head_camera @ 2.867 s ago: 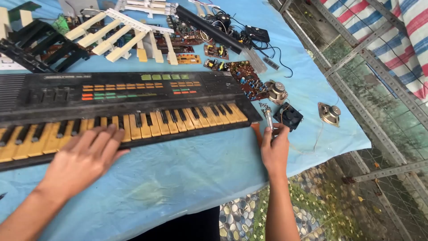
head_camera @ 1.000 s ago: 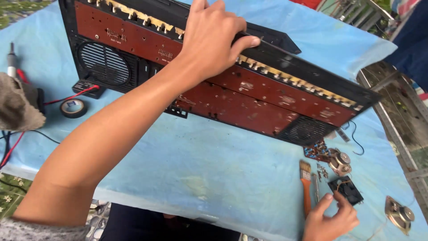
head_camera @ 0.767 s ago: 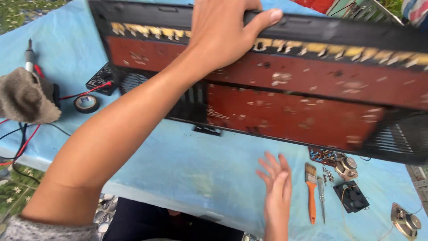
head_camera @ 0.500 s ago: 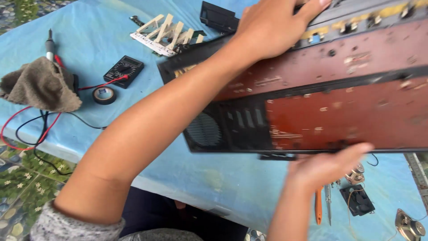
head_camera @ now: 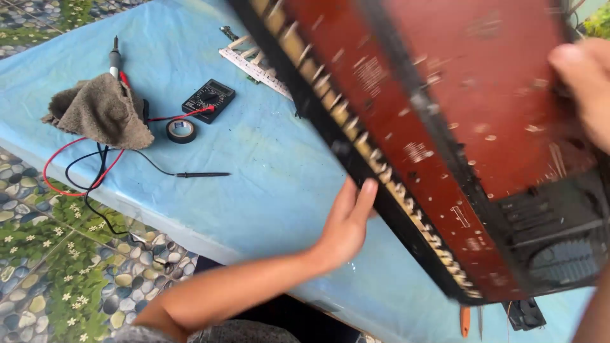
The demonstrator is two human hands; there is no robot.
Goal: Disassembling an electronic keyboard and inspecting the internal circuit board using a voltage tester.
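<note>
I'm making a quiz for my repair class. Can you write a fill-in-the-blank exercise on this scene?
1. The keyboard is held tilted with its ____ underside facing the camera.
2. The left hand presses the keyboard's ____ edge.
3. A roll of black tape lies beside the black ____.
4. The table is covered in a ____ cloth.

Missing words: red; lower; multimeter; blue

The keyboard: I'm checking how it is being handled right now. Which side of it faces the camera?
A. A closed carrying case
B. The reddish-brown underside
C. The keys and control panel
B: the keyboard shows its reddish-brown underside with a speaker grille, tilted above the table, with the left hand at its edge and the right hand on its back.
</note>
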